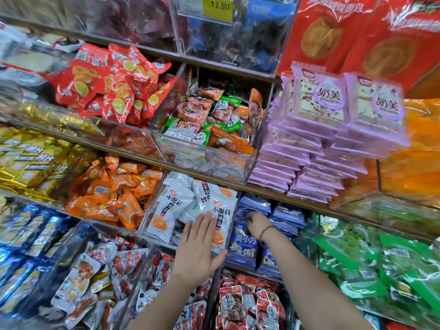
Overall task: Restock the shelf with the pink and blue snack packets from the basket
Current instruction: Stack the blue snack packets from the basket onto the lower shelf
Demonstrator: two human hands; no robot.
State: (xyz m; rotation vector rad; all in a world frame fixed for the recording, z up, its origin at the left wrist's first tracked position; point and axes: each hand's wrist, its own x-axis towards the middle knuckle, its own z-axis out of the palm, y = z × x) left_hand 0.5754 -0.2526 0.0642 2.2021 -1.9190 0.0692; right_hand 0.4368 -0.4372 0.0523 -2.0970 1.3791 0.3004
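On the lower tier of the shelf [297, 200], in the compartment just right of centre, the blue packets [245, 246] stood and lay in two short rows, the front ones upright with their printed faces towards the camera and the ones behind stacked flat. The right hand [258, 225] was already among them: its fingers [248, 216] were curled down over the top of the left-hand row and seemed to grip a packet there, though the back of the hand hid the tips. The left hand [202, 246] lay flat, its fingers straight and together, pressing on the white packets [176, 203] in the neighbouring compartment. It held nothing, and its thumb reached towards the clear divider [234, 222] between the two bins.

The pink packets [333, 129] were piled one tier up and to the right, in flat stacks whose long sides ran back into the shelf, well above both hands. The right hand was the nearer to them, as they lay up and slightly outward from its wrist. The basket was not in view (presumably below or behind the camera), so any further packet would probably have to come from outside the picture. The blue slot looked fairly full at the back, and I judged that an added packet would have to go in edge-first at the front.
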